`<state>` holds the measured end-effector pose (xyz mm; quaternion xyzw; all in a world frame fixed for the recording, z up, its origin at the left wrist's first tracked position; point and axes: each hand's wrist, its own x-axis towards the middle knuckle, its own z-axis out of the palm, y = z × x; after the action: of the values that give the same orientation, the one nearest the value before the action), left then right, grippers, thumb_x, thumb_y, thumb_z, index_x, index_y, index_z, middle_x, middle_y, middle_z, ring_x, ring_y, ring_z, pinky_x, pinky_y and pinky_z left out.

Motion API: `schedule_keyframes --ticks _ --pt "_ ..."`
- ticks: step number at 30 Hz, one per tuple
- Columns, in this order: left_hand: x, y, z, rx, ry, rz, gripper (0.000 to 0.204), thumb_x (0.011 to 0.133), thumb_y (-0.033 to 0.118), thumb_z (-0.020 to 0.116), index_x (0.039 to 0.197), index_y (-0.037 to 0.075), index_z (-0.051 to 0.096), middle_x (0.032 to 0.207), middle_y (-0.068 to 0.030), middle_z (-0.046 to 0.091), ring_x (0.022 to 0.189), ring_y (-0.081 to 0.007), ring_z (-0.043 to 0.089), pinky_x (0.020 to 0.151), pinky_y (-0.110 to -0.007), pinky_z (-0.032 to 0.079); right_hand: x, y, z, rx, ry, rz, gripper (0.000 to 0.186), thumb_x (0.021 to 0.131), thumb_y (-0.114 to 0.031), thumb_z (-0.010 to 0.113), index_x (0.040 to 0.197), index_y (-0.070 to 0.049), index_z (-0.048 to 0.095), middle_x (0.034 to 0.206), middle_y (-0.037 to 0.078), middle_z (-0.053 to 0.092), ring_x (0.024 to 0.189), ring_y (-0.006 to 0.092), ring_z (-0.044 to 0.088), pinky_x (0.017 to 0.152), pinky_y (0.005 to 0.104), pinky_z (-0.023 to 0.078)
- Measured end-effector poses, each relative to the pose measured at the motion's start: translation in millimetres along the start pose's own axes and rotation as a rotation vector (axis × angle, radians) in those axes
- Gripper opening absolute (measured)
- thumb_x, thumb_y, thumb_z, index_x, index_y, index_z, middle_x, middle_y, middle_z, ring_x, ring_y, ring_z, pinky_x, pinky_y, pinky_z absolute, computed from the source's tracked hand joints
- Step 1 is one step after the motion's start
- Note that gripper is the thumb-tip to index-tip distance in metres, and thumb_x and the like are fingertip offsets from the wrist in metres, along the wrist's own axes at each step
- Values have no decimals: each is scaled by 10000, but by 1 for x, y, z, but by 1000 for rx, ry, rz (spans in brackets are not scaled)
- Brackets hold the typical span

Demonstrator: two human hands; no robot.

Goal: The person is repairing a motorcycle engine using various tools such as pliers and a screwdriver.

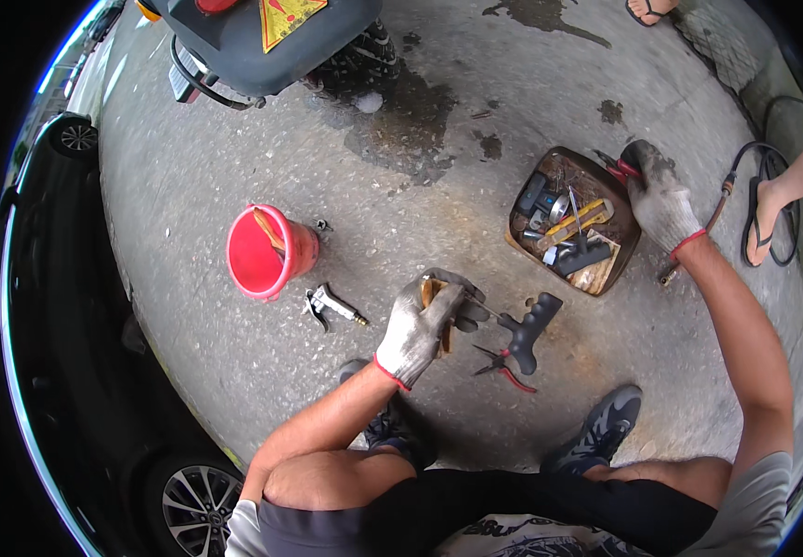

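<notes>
My gloved left hand is closed on a tan strip-like piece. Beside it lies a black T-handled tool; whether its thin shaft touches that hand I cannot tell. Red-handled pliers lie just below the T-handle. My gloved right hand is closed on a red-handled tool at the upper right corner of a brown tray. The tray holds several items, among them a yellow-handled cutter and black tools. A silver air blow gun lies left of my left hand.
A red bucket stands at left beside a dark car. A scooter is at the top. At right are a hose and another person's sandalled foot, with a second foot at the top right. My shoes are below.
</notes>
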<state>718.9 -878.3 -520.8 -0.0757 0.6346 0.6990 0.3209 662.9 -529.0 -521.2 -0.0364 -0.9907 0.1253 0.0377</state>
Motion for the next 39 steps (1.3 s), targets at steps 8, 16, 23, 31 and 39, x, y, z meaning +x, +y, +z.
schedule_keyframes --ticks 8,16,23,31,39 --pt "1 3 3 4 -62 10 284 972 282 513 1011 6 567 878 -131 683 665 -156 653 513 -248 489 3 -109 -10 750 -864 -90 374 944 -310 524 1138 -9 632 978 178 663 893 265 633 824 364 468" --pt "8 -13 -31 154 76 -28 316 964 281 534 1054 -21 561 856 -107 657 716 -181 655 595 -272 515 -7 -170 53 1102 -1047 -156 367 944 -407 501 981 -58 606 798 34 603 742 115 561 682 295 445" --pt "-7 -3 -35 68 126 -63 280 950 289 554 975 11 584 730 -52 628 598 -114 599 491 -249 465 -24 -169 71 1188 -1293 20 312 931 -338 569 1080 -72 633 814 -13 602 705 54 534 584 233 440" --pt "-6 -9 -40 267 217 -145 258 928 256 569 917 0 598 731 -64 614 626 -137 593 567 -285 500 -39 -179 74 728 -1200 -165 509 809 -514 641 1004 -44 626 712 84 609 617 185 570 620 348 460" --pt "-5 -12 -42 1 184 -189 266 915 218 570 1014 -29 581 838 -125 661 696 -201 654 620 -304 532 -60 -166 83 638 -557 -270 412 830 -407 658 1093 -92 619 858 150 624 805 294 627 709 407 495"
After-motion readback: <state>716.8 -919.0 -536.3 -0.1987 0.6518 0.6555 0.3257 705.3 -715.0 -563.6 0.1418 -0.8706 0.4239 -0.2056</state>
